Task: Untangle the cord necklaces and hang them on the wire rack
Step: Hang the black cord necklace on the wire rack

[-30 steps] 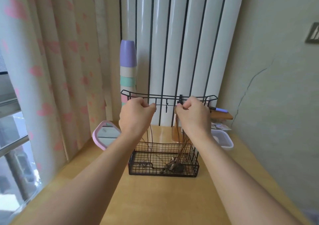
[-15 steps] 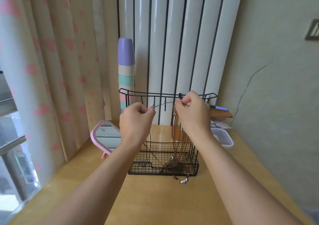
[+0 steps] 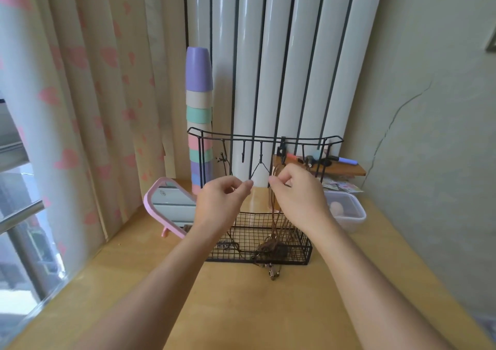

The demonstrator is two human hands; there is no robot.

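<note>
Flanking wire rack (image 3: 264, 139): mirror (image 3: 171, 205), cups (image 3: 200, 102).

The only view comes from a wide-angle camera on the person's head. It faces forward and a little down, along both forearms, which enter from the bottom edge. The left hand (image 3: 222, 199) and the right hand (image 3: 298, 196) are near the middle of the picture, quite close to the lens. The counter (image 3: 241, 309) lies below the hands, the wire rack (image 3: 264, 140) just behind them, and the wall (image 3: 429, 135) to their right.
</note>
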